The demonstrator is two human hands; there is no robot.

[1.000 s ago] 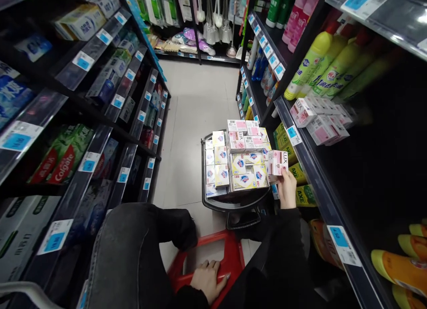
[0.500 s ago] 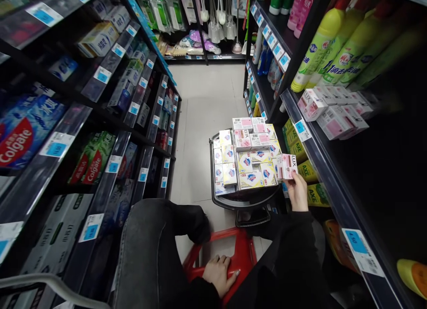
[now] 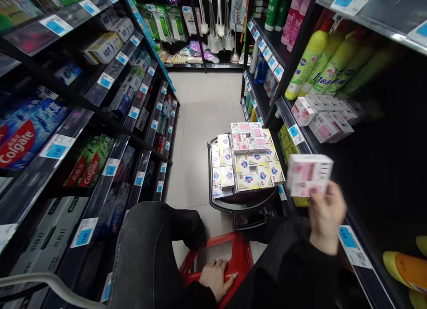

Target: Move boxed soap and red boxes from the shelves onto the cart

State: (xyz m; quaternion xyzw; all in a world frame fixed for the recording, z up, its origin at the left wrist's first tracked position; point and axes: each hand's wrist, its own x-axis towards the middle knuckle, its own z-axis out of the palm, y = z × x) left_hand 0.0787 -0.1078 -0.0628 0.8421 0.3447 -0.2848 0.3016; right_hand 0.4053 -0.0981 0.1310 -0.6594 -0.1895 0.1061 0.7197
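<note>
The left hand (image 3: 216, 280) is laid flat, fingers spread, on a red stool (image 3: 233, 260). Ahead, a cart (image 3: 242, 204) is stacked with boxed soap bars (image 3: 247, 164), blue-badged yellow and white below, pink on top. A pink soap box (image 3: 309, 174), blurred, is gripped at its lower edge in the right hand (image 3: 327, 217), beside the shelf (image 3: 300, 137) of matching boxes; a level, firm hold is called for.
</note>
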